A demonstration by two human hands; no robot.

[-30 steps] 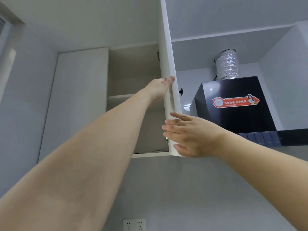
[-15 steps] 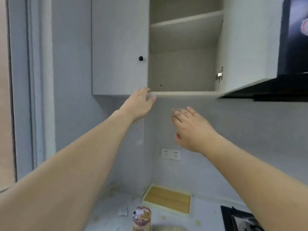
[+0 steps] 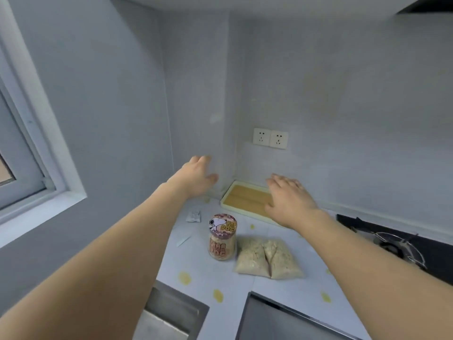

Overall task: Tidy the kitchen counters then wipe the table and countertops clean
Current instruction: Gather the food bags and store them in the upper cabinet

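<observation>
— Hands, two, both lowered from the wall cupboard a moment ago; cupboard door was being worked then, now only its underside shows at the top of view. Reads as storage opened, with items due to go up next.

— Grip status?

— Left hand (image 3: 197, 176): fingers spread, holding nothing, hovering near the wall corner above the bench (image 3: 282, 285). Right hand (image 3: 288, 200): fingers spread and relaxed, empty, over the wooden tray (image 3: 241, 197); whether it touches the tray, I cannot tell.

— Items still out?

— One jar (image 3: 222, 238) with cartoon dog lid, upright, mid-bench. Two bags of grain (image 3: 267, 257), lying flat, just beside the jar on its right. One small sachet (image 3: 193, 216) and one paper strip (image 3: 183, 241), left of the jar. Tray in the back corner, under the sockets (image 3: 270, 138).

— Wiping?

— Not begun, by my judgement; no cloth in sight.
</observation>
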